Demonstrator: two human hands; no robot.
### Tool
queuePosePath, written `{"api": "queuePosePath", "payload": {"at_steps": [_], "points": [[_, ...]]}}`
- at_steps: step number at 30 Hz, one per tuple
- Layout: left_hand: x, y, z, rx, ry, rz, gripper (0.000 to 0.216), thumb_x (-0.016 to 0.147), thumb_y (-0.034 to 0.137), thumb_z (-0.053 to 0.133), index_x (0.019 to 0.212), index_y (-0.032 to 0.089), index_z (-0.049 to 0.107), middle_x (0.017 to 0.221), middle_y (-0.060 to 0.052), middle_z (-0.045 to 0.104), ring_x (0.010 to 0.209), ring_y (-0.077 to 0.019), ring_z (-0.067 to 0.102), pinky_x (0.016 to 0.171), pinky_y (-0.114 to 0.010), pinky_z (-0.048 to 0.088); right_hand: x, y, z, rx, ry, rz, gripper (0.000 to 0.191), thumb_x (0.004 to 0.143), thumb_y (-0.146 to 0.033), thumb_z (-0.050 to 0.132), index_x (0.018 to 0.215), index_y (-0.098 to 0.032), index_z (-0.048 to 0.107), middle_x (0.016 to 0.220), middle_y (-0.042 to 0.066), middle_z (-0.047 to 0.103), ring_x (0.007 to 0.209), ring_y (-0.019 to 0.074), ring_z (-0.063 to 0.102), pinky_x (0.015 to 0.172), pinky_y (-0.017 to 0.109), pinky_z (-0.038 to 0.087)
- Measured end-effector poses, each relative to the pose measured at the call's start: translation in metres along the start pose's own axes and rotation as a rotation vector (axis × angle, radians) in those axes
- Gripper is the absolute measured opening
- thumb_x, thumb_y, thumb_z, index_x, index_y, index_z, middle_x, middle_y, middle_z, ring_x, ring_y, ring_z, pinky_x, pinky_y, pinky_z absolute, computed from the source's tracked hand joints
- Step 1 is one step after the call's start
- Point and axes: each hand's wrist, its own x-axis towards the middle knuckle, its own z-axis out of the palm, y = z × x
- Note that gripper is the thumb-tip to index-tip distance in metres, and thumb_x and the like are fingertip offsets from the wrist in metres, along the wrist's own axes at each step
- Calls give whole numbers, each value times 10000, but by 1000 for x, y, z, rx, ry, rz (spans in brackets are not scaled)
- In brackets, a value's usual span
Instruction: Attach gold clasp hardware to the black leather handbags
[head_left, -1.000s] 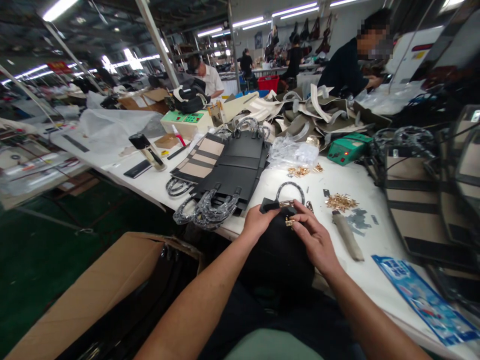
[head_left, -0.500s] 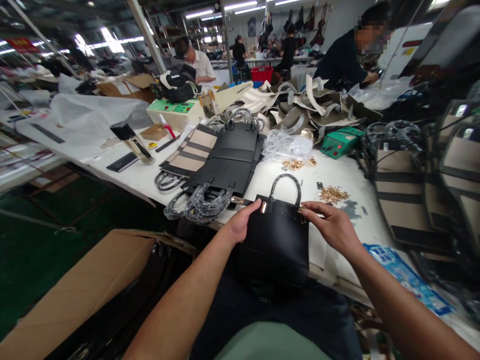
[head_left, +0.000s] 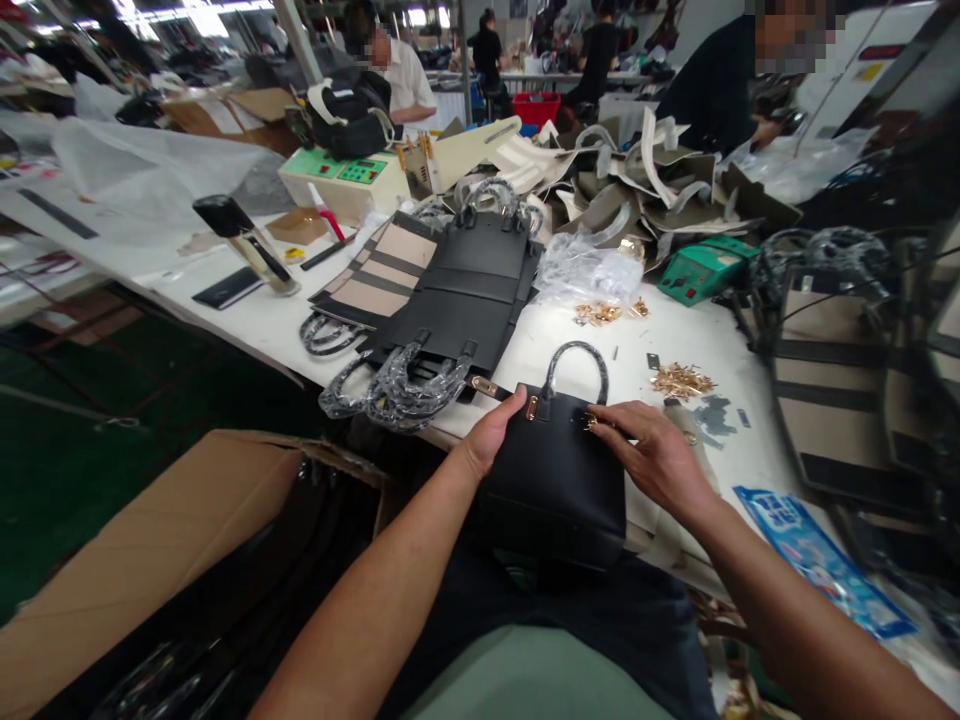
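Head view: a black bag (head_left: 551, 480) is seen upright at the table (head_left: 247, 330) edge, over the lap, handle (head_left: 576, 358) up.
Bag: its top edge is turned toward the wearer, probably so that the hardware there can be reached by both hands.
Left hand (head_left: 491, 435): closed narrowly on the upper left corner, thumb laid on top beside a gold clasp (head_left: 531, 407); the bag seems to be steadied by it.
Right hand (head_left: 649, 455): fingers curled, tips pinched on a small gold fitting (head_left: 592, 421) at the upper right edge.
Gold parts (head_left: 679, 381): heaped loose on the table just beyond the right hand, likely kept within reach.
Panels (head_left: 472, 300): black pieces stacked flat behind the bag.
Box (head_left: 165, 540): open cardboard, set low at the left.
Co-workers: seated at the far side, well apart.
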Motion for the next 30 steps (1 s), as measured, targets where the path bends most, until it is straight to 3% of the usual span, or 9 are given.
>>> {"api": "queuePosePath", "payload": {"at_steps": [8, 16, 22, 30], "points": [[2, 0, -4, -46, -49, -32, 629, 903, 640, 489, 1167, 101, 676, 1024, -160, 754, 1044, -318, 695, 984, -432, 503, 10, 4, 0, -118, -65, -58, 302, 990, -399, 513, 1175, -266, 710, 1004, 81, 739, 894, 275, 662, 799, 434, 506], [3, 0, -4, -43, -57, -33, 640, 901, 650, 486, 1153, 95, 682, 1024, -167, 752, 1036, -321, 697, 981, -438, 508, 27, -10, 0, -328, -180, -148, 303, 995, -375, 493, 1161, -254, 715, 977, 100, 736, 902, 288, 645, 786, 426, 489], [4, 0, -4, -69, -51, -19, 648, 906, 652, 464, 1147, 93, 685, 980, -171, 760, 980, -324, 715, 940, -448, 528, 24, -5, 0, -262, -224, -181, 348, 1006, -353, 466, 1281, -251, 652, 1076, 100, 715, 936, 271, 642, 778, 405, 520], [5, 0, -4, -65, -54, -42, 643, 895, 657, 482, 1138, 99, 691, 964, -168, 764, 951, -326, 723, 930, -457, 533, 25, -1, 2, -273, -215, -187, 334, 956, -324, 522, 1242, -261, 681, 1058, 96, 724, 913, 271, 657, 775, 407, 535]]}}
